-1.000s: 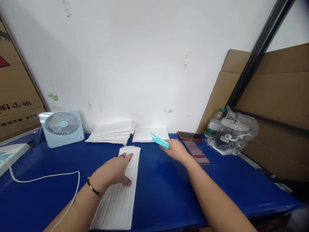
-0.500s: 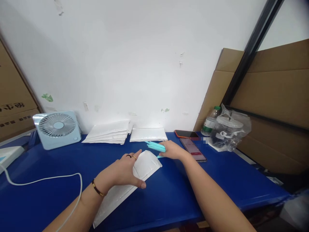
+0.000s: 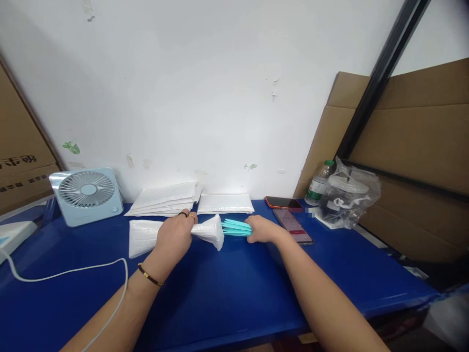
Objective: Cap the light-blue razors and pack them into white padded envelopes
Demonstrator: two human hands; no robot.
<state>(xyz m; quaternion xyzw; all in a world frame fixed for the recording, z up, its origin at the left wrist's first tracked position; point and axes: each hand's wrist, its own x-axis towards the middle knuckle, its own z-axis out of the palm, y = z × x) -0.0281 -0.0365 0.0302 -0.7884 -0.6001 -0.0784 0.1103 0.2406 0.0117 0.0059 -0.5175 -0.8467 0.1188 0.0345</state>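
Note:
My left hand (image 3: 175,237) grips a white padded envelope (image 3: 143,234) around its middle, holding it sideways just above the blue table (image 3: 234,288). The envelope's mouth flares open to the right. My right hand (image 3: 263,230) holds a bundle of thin teal sticks (image 3: 236,227), and their tips sit inside the envelope's mouth. A gold bracelet is on my left wrist and rings are on two fingers.
Two stacks of white padded envelopes (image 3: 166,200) (image 3: 225,204) lie against the wall. A small light-blue fan (image 3: 87,194) stands at the left, with a white cable (image 3: 69,271) in front. Two phones (image 3: 293,225), a water bottle (image 3: 318,188) and a bagged cup (image 3: 348,198) sit at right. Cardboard leans on both sides.
My left hand has lifted the envelope off the table and turned it sideways. My right hand has brought the teal sticks down and leftward into its open mouth.

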